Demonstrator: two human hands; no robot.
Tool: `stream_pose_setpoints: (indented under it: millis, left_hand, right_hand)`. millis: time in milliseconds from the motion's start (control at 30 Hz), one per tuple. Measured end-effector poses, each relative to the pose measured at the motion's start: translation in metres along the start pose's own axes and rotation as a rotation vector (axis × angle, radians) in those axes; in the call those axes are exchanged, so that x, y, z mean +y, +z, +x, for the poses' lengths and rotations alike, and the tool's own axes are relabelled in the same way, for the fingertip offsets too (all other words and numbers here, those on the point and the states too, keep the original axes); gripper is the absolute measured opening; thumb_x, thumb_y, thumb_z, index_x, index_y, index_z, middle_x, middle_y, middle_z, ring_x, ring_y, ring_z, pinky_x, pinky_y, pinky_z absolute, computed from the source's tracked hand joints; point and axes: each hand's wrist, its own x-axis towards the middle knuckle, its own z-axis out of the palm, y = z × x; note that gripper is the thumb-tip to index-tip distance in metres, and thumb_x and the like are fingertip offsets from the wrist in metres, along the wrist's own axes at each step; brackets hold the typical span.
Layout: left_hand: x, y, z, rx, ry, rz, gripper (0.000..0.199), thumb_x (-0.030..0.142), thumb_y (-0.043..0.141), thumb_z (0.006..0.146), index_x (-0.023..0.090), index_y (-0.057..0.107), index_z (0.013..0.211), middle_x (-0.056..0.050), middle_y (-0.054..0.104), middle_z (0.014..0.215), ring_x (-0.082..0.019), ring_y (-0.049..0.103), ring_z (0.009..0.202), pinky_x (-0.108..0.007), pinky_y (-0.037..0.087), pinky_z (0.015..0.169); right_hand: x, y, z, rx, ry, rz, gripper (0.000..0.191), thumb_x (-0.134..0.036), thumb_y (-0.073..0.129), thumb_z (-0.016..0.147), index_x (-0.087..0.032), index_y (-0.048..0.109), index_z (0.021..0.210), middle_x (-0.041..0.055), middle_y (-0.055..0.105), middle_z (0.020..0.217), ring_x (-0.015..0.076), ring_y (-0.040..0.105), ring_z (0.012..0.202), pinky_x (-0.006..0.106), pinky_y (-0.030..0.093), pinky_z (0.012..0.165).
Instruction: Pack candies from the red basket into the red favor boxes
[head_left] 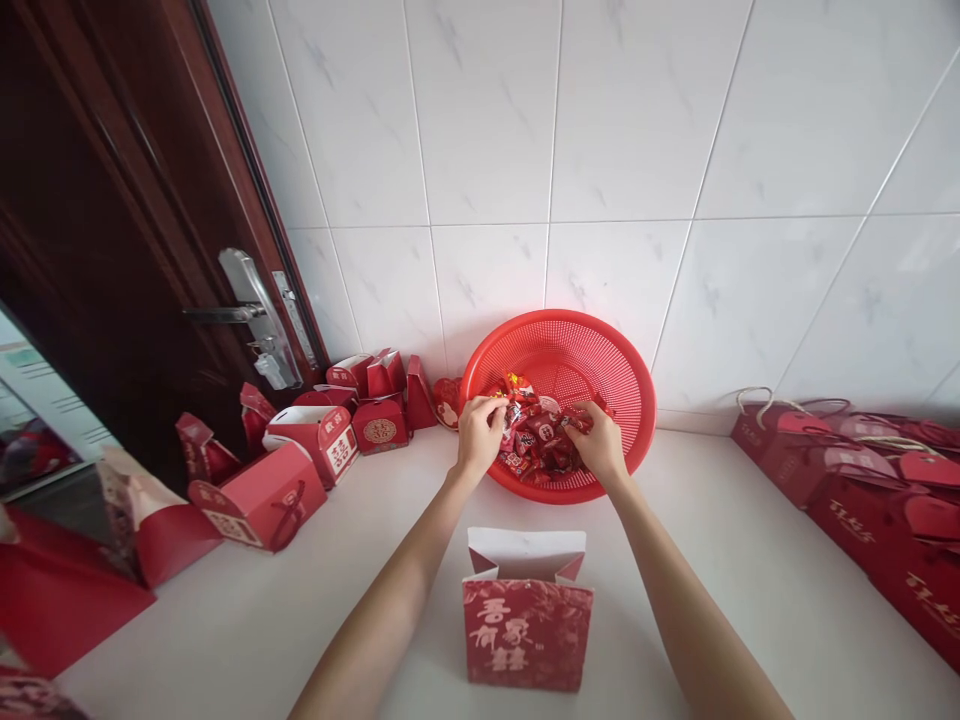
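A red plastic colander (555,493) leans tilted against the tiled wall, with a heap of red-wrapped candies (536,445) inside it. Over the left part of the heap is my left hand (480,436), its thumb and fingers pinched on a shiny wrapped candy. My right hand (598,442) reaches in from the other side, also closed on a red wrapped candy. Between my forearms a red paper gift box (528,635) with white lettering stands upright, its top flaps open. The inside of the box is mostly hidden.
Several red gift boxes (259,490) stand in rows on the left of the white table (390,600). Red gift bags with cord handles (847,490) line the right side. A dark wooden door (127,180) with a metal handle (251,312) is at the left.
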Motion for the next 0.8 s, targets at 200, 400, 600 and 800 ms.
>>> stream_pose_setpoints:
  millis: [200, 400, 600, 800]
  left_hand:
    - [0.003, -0.002, 0.001, 0.004, 0.004, 0.005, 0.020, 0.013, 0.060, 0.089, 0.022, 0.077, 0.093, -0.005, 0.075, 0.090, -0.020, 0.069, 0.087, -0.035, 0.056, 0.084]
    - [0.005, -0.004, 0.002, 0.004, -0.012, -0.011, 0.019, 0.012, 0.061, 0.089, 0.022, 0.076, 0.093, -0.005, 0.075, 0.091, -0.020, 0.070, 0.088, -0.035, 0.056, 0.086]
    - [0.007, -0.005, 0.003, 0.003, -0.053, -0.073, 0.019, 0.013, 0.060, 0.089, 0.021, 0.076, 0.094, -0.005, 0.076, 0.095, -0.021, 0.071, 0.092, -0.035, 0.057, 0.087]
    - [0.009, -0.005, 0.002, 0.002, -0.110, -0.121, 0.018, 0.013, 0.061, 0.088, 0.021, 0.077, 0.094, -0.006, 0.077, 0.096, -0.021, 0.072, 0.093, -0.035, 0.058, 0.086]
  right_hand:
    - [-0.011, 0.004, -0.004, -0.183, -0.191, 0.061, 0.024, -0.013, 0.057, 0.084, -0.022, 0.071, 0.102, 0.0034, 0.076, 0.104, 0.0184, 0.070, 0.097, 0.028, 0.053, 0.087]
    - [-0.022, 0.019, -0.015, -0.379, -0.252, -0.047, 0.014, -0.019, 0.071, 0.080, -0.023, 0.071, 0.094, 0.0005, 0.076, 0.093, 0.0185, 0.070, 0.085, 0.025, 0.049, 0.076]
    - [-0.034, 0.029, -0.026, -0.415, -0.215, -0.243, 0.020, -0.035, 0.074, 0.083, -0.023, 0.066, 0.096, 0.0036, 0.075, 0.093, 0.0230, 0.071, 0.088, 0.025, 0.042, 0.068]
    - [-0.040, 0.032, -0.030, -0.416, -0.192, -0.332, 0.025, -0.036, 0.067, 0.088, -0.022, 0.063, 0.108, 0.0064, 0.075, 0.098, 0.0247, 0.071, 0.091, 0.026, 0.041, 0.067]
